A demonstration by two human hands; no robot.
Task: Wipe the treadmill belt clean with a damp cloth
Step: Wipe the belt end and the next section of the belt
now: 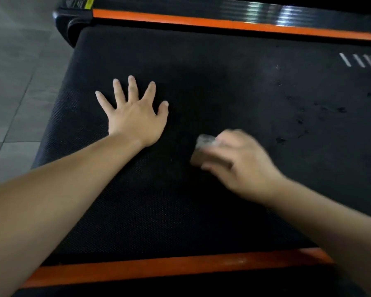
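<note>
STEP: wiping black textured treadmill belt (180,61) | RIGHT: right hand (240,166) clenched around small brownish-grey damp cloth (204,144), pressed on belt centre, blurred | LEFT: left hand (135,116) released, flat, bracing | ADVICE: overlap strokes toward dark specks (300,121) at right; keep pressure even.

Left hand (135,116) splayed flat, right hand (238,163) clenched, blurred
</note>
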